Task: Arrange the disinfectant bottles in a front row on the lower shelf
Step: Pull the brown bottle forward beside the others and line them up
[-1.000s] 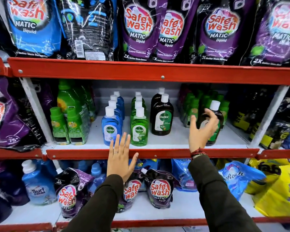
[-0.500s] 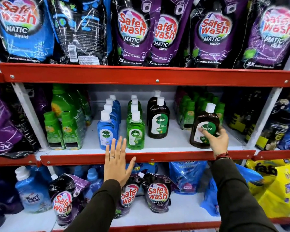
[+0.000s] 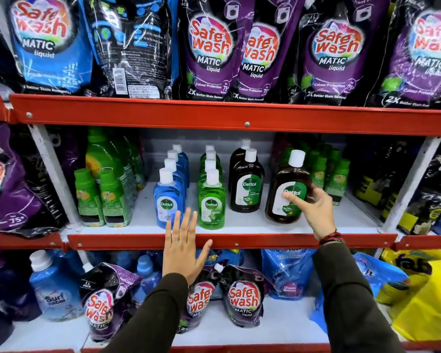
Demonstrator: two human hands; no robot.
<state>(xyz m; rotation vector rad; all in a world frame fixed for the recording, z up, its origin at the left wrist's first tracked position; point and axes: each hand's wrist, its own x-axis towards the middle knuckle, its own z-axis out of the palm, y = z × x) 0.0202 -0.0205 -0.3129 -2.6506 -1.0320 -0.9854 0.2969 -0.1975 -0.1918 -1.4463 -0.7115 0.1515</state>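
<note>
On the white shelf (image 3: 242, 222) with a red front lip stand three files of Dettol disinfectant bottles: blue (image 3: 169, 200), green (image 3: 211, 202) and dark brown (image 3: 248, 186). My right hand (image 3: 309, 208) grips a larger brown Dettol bottle (image 3: 288, 189) with a white cap; it leans slightly left, to the right of the brown file, its base near the shelf's front. My left hand (image 3: 182, 247) lies flat with fingers spread over the red lip, just below the blue and green front bottles, holding nothing.
Green-capped bottles stand at the left (image 3: 101, 200) and back right (image 3: 329, 171) of the same shelf. Safewash pouches (image 3: 214, 47) fill the shelf above. Below sit more pouches (image 3: 243, 296), a Surf bottle (image 3: 54, 291) and yellow packs (image 3: 428, 296). White uprights (image 3: 54, 174) flank the bay.
My right hand reached to the back right, took hold of the large brown bottle and brought it forward and left toward the front. My left hand stayed on the lip.
</note>
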